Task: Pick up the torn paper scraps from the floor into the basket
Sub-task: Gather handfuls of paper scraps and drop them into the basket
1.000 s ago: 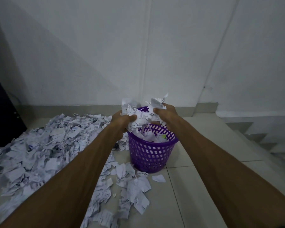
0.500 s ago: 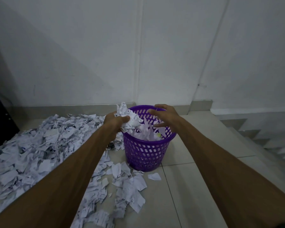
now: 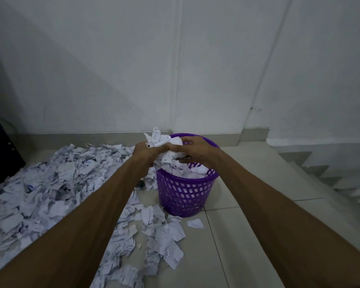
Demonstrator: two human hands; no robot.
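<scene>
Left hand: the left hand (image 3: 147, 151) is curled around a crumpled bunch of scraps (image 3: 164, 144) at the near-left side of the basket's mouth, fingers closed on the paper
Right hand: the right hand (image 3: 192, 149) pinches the same bunch from the other side, thumb and fingers bent onto it, so both hands hold one wad between them
Basket: the purple basket (image 3: 185, 194) stands upright on the tiled floor (image 3: 247, 235), mouth up, long axis vertical; paper already reaches about to its rim
Bunch in hand: it sits above the left part of the rim, partly over the opening and partly over the edge; its tallest scraps stick upward, but the wad has no clear long axis
Floor pile: the big pile (image 3: 39, 194) spreads left of the basket, with a looser trail (image 3: 160, 235) in front of it and one single scrap (image 3: 194, 223) just beside its base, so most of the task seems undone
Risk, spill: since the wad hangs over the rim, letting go here could send pieces down the outside, back onto the floor
Risk, overflow: the basket looks nearly full, so loose paper may slide off the heap unless it gets pressed down
Risk, tipping: the basket looks light, and a sideways push on the rim while pressing could topple it
</scene>
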